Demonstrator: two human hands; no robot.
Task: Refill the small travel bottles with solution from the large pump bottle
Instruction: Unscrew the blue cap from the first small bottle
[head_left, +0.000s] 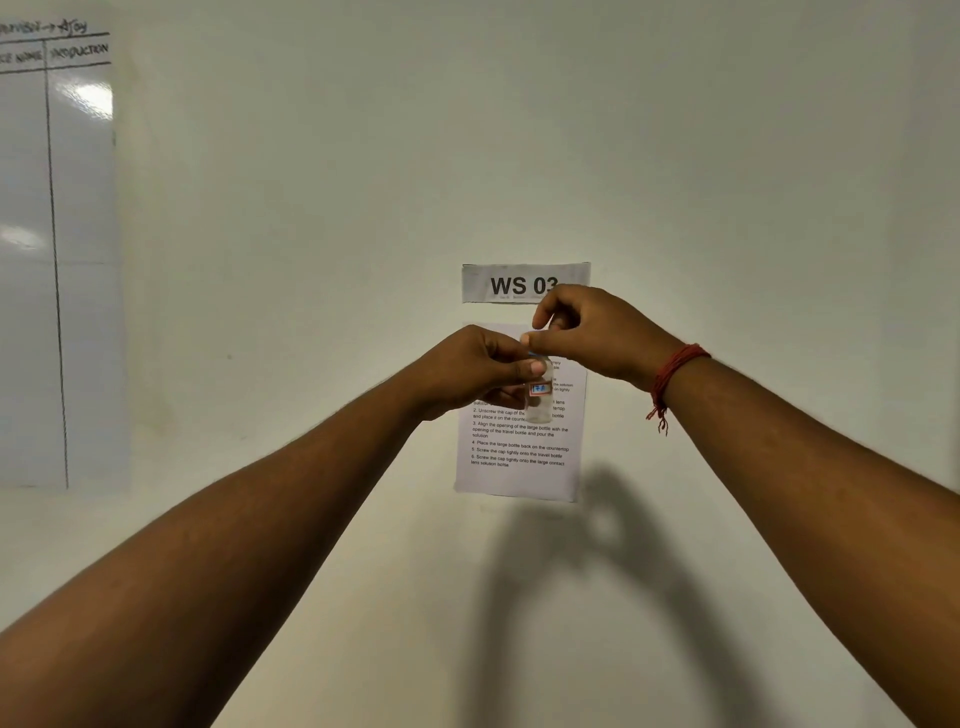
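Observation:
A small clear travel bottle (539, 400) with a red and blue label is held up in front of the wall. My left hand (475, 369) grips its body from the left, thumb across the upper part. My right hand (587, 332) reaches in from above and pinches the bottle's top, where the cap (535, 338) is mostly hidden by the fingertips. A red thread is tied round my right wrist. The large pump bottle is not in view.
Straight ahead is a pale wall with a "WS 03" sign (525, 283) and a printed instruction sheet (517, 457) below it. A whiteboard (57, 260) with a drawn table hangs at the left. My arms cast a shadow on the wall below.

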